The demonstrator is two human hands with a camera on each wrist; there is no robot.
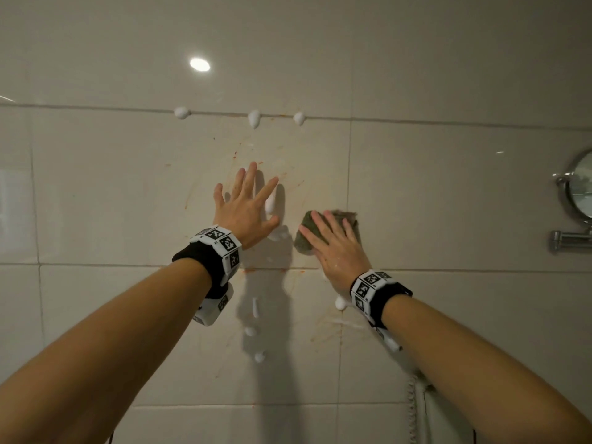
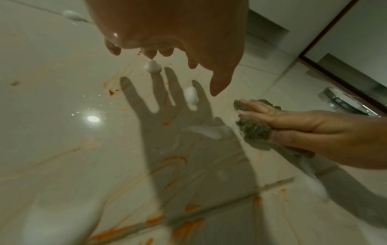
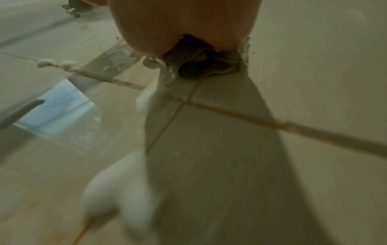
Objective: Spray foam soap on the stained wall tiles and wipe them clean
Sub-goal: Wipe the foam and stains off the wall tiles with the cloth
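Note:
The beige wall tiles carry orange smears and an orange-stained grout line. White foam blobs sit along the upper grout line, with more foam lower down. My left hand is open with spread fingers, held just off the wall over a foam blob; its shadow falls on the tile. My right hand presses a grey-green sponge flat against the wall with straight fingers. The left wrist view shows the sponge under those fingers. In the right wrist view the sponge is bunched under the palm.
A round mirror on a chrome arm juts from the wall at the right. A white coiled cord hangs at lower right beneath my right forearm. A ceiling light reflects on the upper tile.

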